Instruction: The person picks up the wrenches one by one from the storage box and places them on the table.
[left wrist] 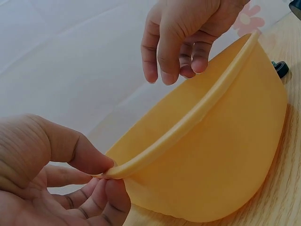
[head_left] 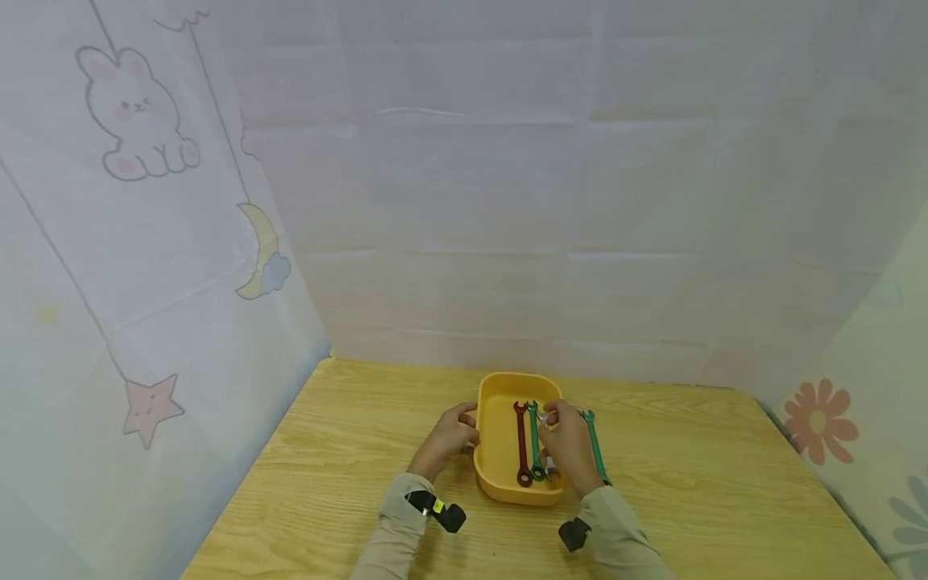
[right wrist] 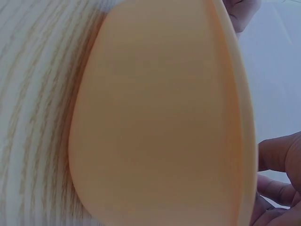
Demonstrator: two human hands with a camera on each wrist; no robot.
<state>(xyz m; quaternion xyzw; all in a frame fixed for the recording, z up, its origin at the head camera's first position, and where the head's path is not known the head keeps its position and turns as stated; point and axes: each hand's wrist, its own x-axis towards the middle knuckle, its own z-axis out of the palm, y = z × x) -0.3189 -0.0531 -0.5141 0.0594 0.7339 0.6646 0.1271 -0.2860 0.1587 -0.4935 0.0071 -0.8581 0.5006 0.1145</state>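
A yellow plastic bin [head_left: 496, 490] sits on the table with wrenches lying in it: a red wrench [head_left: 522, 443], a green wrench [head_left: 535, 443] and a silver wrench [head_left: 550, 466]. My left hand [head_left: 449, 439] is at the bin's left side; the left wrist view shows its thumb and fingers [left wrist: 101, 162] pinching the rim. Over the right part of the bin hovers my right hand [head_left: 568, 443], partly covering the silver wrench. Its fingers hang loosely bent in the left wrist view, with nothing between them. Another green wrench [head_left: 595, 443] lies outside the bin, right of that hand.
The wooden table [head_left: 348, 451] extends to both sides of the bin. Behind it hangs a pale sheet [head_left: 507, 201], with printed cartoon sheets at left and right. Dark wrist cameras [head_left: 453, 517] are strapped to both sleeves.
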